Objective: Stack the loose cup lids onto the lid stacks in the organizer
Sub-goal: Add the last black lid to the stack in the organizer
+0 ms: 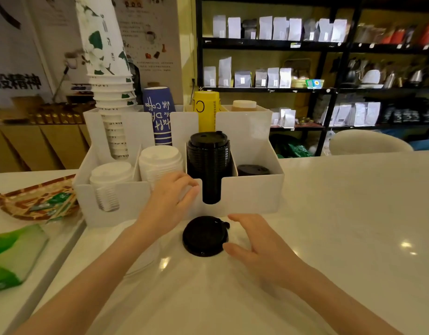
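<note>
A loose black cup lid [204, 236] lies flat on the white counter just in front of the white organizer [247, 194]. My right hand [257, 243] hovers at the lid's right edge, fingers spread, holding nothing. My left hand [171, 199] rests against the organizer's front wall, fingers apart and empty. Inside the organizer stand a tall black lid stack [209, 163], a low black lid stack [253, 169], and two white lid stacks [160, 163] [110, 180].
Paper cup stacks, white [111, 93], blue [159, 114] and yellow [206, 110], stand in the organizer's back row. A woven tray with sachets [36, 201] and a green packet [12, 252] lie to the left. A faint clear lid [145, 255] sits under my left forearm.
</note>
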{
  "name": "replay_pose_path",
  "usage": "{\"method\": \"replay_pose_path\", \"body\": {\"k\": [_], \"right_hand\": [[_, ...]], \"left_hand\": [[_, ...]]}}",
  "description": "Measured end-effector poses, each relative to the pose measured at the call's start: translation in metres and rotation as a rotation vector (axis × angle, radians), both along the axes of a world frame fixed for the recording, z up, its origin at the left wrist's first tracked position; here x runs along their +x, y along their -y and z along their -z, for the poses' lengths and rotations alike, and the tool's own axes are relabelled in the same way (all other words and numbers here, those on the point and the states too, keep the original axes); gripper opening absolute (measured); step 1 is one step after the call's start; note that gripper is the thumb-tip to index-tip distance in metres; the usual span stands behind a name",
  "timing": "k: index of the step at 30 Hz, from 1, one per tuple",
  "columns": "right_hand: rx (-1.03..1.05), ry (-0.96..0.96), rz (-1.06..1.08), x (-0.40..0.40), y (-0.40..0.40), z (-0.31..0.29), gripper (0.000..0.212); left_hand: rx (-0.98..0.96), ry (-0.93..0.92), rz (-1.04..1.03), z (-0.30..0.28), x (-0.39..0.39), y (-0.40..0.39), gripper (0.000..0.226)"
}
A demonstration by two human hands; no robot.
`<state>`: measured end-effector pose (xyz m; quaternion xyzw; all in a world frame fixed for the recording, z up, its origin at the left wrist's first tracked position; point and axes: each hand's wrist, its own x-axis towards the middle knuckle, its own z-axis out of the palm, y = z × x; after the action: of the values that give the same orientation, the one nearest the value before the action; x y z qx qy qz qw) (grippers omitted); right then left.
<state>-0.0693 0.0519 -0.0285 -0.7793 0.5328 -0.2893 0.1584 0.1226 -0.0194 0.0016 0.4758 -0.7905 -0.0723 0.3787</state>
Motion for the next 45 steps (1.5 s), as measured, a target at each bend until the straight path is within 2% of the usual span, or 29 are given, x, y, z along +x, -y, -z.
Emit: {"method": "replay_pose_path", "body": {"k": [4,9,15,18,24,29,34,41,45], "right_hand": [[0.075,0.018,-0.007,0.007,-0.001,0.015,0.049],[0.102,-0.116,0.007,0.008,0.002,0.025,0.058],[0.119,-0.16,0.02,0.012,0.002,0.029,0.064],[0.122,-0.129,0.02,0.012,0.003,0.028,0.063],[0.173,0.084,0.005,0.012,0.005,0.022,0.055],[0.096,0.252,-0.009,0.005,0.004,0.003,0.036],[-0.056,0.282,-0.006,-0.001,0.01,-0.033,0.041],[-0.178,0.331,-0.052,0.004,0.033,-0.083,0.041],[-0.229,0.377,-0.115,0.01,0.05,-0.1,0.032]], "left_hand": [[0.066,0.02,0.046,0.001,0.003,-0.01,0.025],[0.416,0.291,0.074,0.014,0.001,-0.015,0.05],[0.484,0.396,0.078,0.024,0.001,-0.016,0.068],[0.471,0.373,0.079,0.026,0.0,-0.017,0.07],[0.426,0.332,0.064,0.018,-0.005,-0.023,0.059],[0.351,0.137,0.073,-0.005,-0.007,-0.031,0.068],[0.219,-0.053,0.048,-0.04,-0.011,-0.037,0.068],[0.088,-0.198,-0.017,-0.077,-0.011,-0.021,0.068],[-0.011,-0.285,-0.017,-0.092,-0.012,-0.008,0.063]]}}
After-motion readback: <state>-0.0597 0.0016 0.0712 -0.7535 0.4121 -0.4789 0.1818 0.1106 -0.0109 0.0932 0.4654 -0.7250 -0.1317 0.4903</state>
